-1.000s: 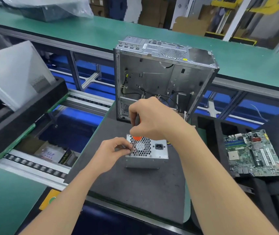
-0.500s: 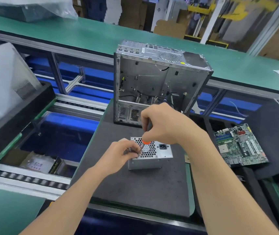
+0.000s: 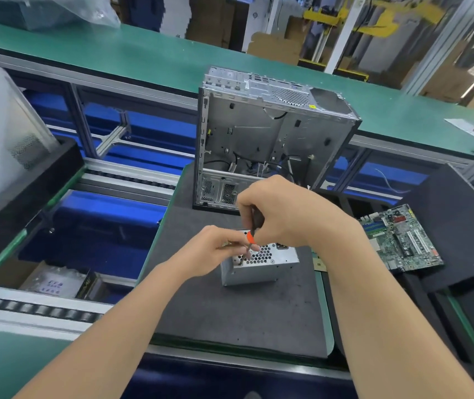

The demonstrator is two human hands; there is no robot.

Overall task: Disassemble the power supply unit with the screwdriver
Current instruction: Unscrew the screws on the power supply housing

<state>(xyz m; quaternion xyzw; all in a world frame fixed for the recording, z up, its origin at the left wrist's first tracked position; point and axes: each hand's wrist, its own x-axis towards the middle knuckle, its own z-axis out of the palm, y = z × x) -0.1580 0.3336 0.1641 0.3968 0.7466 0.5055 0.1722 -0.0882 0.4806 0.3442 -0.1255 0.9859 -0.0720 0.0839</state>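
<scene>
I read the power supply unit [image 3: 261, 269] at the centre of the table [image 3: 230, 318], grille face up, long axis 9-to-3 o'clock. Screwdriver [image 3: 249, 237]: near upright, tip down at the grille's 9 o'clock corner, handle leaning toward 1 o'clock. Right grip [image 3: 283, 214] is closed round the handle; left grip [image 3: 215, 253] pinches the shank.

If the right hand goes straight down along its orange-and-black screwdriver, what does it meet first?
Probably the grey metal power supply box, its perforated top, close beside the left hand.
</scene>
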